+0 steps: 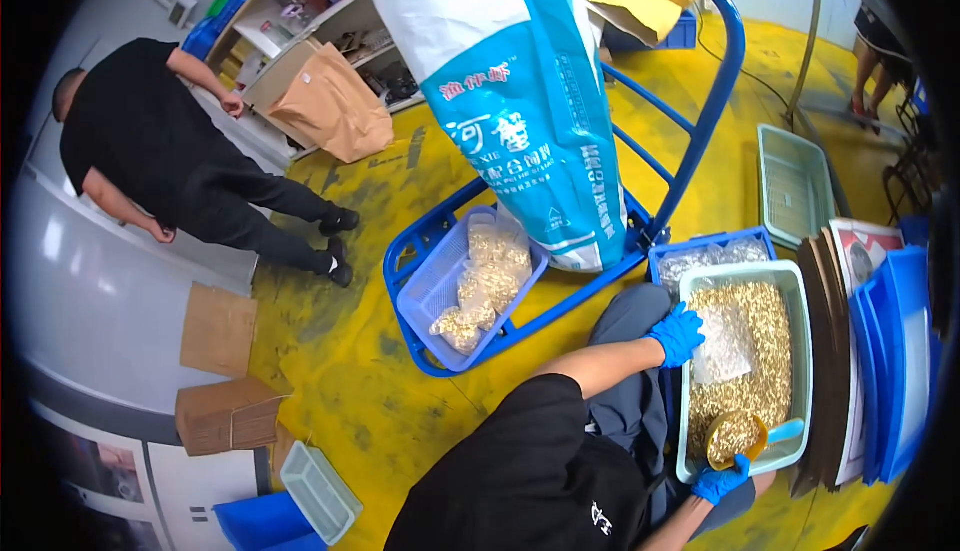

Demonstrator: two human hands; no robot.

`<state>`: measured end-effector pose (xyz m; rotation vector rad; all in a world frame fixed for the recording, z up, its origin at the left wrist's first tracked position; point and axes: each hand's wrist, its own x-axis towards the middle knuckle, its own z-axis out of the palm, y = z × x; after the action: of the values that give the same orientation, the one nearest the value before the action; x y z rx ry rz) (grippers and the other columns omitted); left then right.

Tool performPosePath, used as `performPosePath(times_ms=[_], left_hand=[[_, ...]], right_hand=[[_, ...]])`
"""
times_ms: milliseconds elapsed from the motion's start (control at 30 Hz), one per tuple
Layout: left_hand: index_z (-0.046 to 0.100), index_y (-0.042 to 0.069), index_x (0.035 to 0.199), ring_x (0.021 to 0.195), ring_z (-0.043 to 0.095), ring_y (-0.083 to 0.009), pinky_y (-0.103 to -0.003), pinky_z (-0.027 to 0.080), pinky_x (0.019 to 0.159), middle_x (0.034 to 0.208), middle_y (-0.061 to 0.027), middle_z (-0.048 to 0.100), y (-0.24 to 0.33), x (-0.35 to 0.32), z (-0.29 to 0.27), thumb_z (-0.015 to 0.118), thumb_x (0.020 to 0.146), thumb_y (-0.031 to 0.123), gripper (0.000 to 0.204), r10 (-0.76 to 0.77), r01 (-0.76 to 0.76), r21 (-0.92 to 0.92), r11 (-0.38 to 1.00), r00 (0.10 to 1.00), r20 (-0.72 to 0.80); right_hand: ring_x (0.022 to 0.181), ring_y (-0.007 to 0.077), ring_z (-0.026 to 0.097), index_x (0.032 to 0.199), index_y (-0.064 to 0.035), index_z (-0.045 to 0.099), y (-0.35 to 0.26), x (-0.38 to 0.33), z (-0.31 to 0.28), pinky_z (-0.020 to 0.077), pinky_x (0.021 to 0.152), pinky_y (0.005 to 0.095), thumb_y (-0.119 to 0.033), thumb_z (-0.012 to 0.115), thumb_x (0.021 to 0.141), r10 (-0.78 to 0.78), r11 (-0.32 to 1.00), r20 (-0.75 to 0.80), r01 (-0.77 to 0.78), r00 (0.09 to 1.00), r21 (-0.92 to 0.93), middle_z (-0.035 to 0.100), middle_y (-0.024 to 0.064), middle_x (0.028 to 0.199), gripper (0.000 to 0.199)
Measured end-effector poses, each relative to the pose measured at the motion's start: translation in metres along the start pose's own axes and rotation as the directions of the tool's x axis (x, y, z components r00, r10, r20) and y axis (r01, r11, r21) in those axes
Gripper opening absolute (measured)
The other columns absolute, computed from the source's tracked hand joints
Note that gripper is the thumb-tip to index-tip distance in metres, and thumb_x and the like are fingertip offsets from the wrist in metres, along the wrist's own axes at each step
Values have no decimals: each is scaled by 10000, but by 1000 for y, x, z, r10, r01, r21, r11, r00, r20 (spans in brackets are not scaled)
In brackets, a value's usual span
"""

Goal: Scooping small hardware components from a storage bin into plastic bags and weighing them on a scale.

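Yellow floor (360, 371) spreads under a blue cart (700, 101) carrying a tall sack (530, 101). Near right, the left hand (678, 333), fingers closed on a clear bag (722, 343), holds it over a tray (795, 291) of small brass pieces (765, 371). The right hand (720, 481), nearest, is clamped on a scoop (738, 437) full of pieces.

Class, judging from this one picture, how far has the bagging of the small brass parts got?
Done: several filled clear bags lie in the blue basket. In hand: the left hand holds an open clear bag over the tray, and the right hand grips a scoop loaded with parts. Left: the tray is still heaped with loose brass parts.
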<state>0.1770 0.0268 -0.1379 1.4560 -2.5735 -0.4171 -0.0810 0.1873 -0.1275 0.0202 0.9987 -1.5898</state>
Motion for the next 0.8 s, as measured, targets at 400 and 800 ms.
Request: performPosePath(times_ms=[400,800], left_hand=[[555,119,682,668,584,-260,-380,436,752,645,-101,568,12,9,-40,509,697,148,56,438,-428,99,899,889,-133],[535,98,730,464,530,-343,-446,421,448,531,-131,538,86,33,-11,519,798,307,221,414,-412,-86,907,910,8]], right_hand=[[1062,357,499,1237,-1,394,3,-27,61,423,913,474,-99,477,599,-37,989,76,25,996,148,507,190,1161,650],[947,309,549,1079,30,493,-19,-44,41,438,895,439,-71,488,597,7,949,-153,42,988,312,573,141,994,492]])
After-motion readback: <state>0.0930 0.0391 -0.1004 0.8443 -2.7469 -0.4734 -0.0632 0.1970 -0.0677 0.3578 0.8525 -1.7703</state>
